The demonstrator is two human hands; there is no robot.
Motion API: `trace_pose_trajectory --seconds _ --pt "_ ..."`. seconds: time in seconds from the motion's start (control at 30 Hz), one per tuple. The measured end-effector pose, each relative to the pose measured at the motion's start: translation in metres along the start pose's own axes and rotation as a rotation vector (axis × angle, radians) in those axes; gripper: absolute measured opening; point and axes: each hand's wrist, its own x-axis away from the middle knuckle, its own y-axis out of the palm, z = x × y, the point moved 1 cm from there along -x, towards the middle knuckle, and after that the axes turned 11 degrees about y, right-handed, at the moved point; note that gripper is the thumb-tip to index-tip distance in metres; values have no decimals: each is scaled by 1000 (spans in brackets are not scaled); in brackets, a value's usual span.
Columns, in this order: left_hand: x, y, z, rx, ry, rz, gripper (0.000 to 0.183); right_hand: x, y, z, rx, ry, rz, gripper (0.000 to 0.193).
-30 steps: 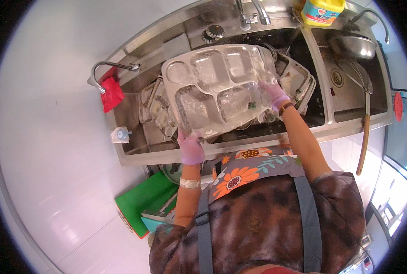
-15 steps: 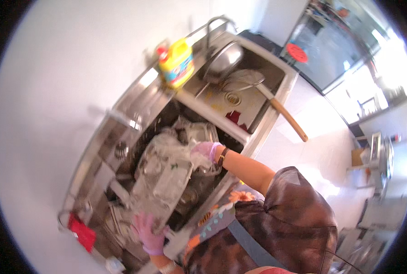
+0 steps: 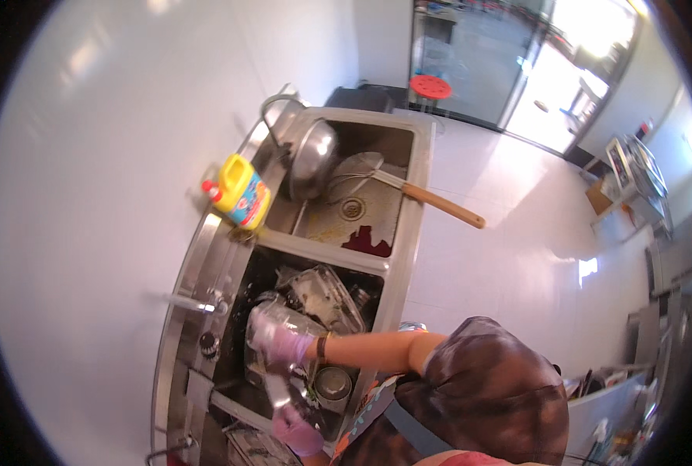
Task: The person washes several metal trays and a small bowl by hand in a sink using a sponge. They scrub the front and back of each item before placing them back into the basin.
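Observation:
Over the near basin (image 3: 334, 268), my right hand (image 3: 277, 335), in a pinkish-purple glove, is smeared by motion. It lies over a clear plastic container (image 3: 254, 359), and its grip does not show. My left hand (image 3: 296, 432), gloved alike, is lower, at the basin's near end. Its fingers are curled at the lower end of a pale, shiny piece (image 3: 281, 393) that I cannot make out clearly. Another clear plastic tray (image 3: 324, 299) with whitish residue lies tilted beyond my right hand. A round container (image 3: 333, 383) sits in the basin beside my hands.
The far basin holds a metal bowl (image 3: 315, 159), a wood-handled strainer (image 3: 443, 203) and a dark red scrap (image 3: 367, 241). A yellow detergent jug (image 3: 243, 190) stands on the wall-side ledge near a faucet (image 3: 198, 304). A red stool (image 3: 430, 87) is near the glass door.
My right hand has moved leftward from the tray's side onto the clear container. My left hand's spread fingers have curled in. The large stack of clear containers has shifted, and the view has turned.

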Motion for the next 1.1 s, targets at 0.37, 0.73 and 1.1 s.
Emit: trace_pose_trajectory --seconds 0.37,0.73,1.1 --pt "3 -42 -1 -677 570 118 43 24 -4 -86 -479 121 371 42" --pt "18 -28 35 -346 403 -37 14 82 84 -81 -1977 1222 -1070 33" --pt "52 -82 23 -326 161 -79 14 113 16 -114 -567 -755 -714 32"
